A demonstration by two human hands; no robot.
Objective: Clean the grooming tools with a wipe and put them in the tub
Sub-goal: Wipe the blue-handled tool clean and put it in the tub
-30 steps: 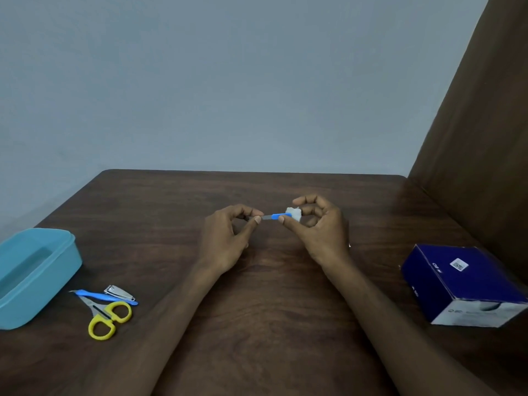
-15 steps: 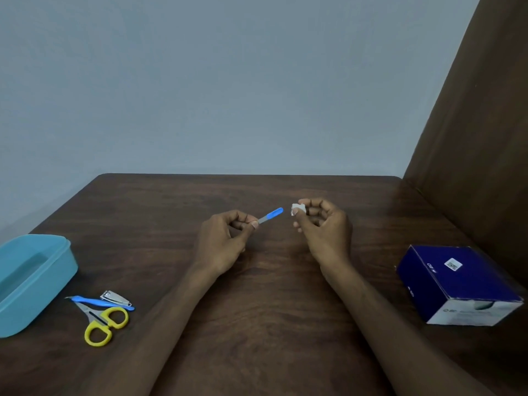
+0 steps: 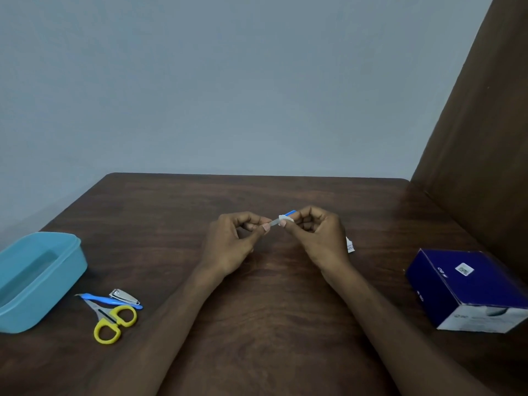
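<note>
Change: right hand [image 3: 317,238] had brought the wipe [image 3: 285,218] back onto the blue-handled file [image 3: 285,217]; wiping resumed
Grip: left hand [image 3: 231,241] pinched the file's metal end; right pinched wipe around it
Tub [image 3: 40,278]: far left of grip

Teal tub [image 3: 40,278], yellow-handled scissors [image 3: 110,321], navy box [image 3: 471,287], dark woodgrain table [image 3: 257,324].

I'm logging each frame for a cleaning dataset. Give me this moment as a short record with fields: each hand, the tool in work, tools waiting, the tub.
left hand: pinches the metal end of the small blue-handled tool
right hand: pinches the white wipe around the tool's shaft
tools waiting: yellow scissors, nail clipper, blue-handled tool, lying together on the table
tub: light blue, far left, no tool visible inside
other: dark blue box at right
</note>
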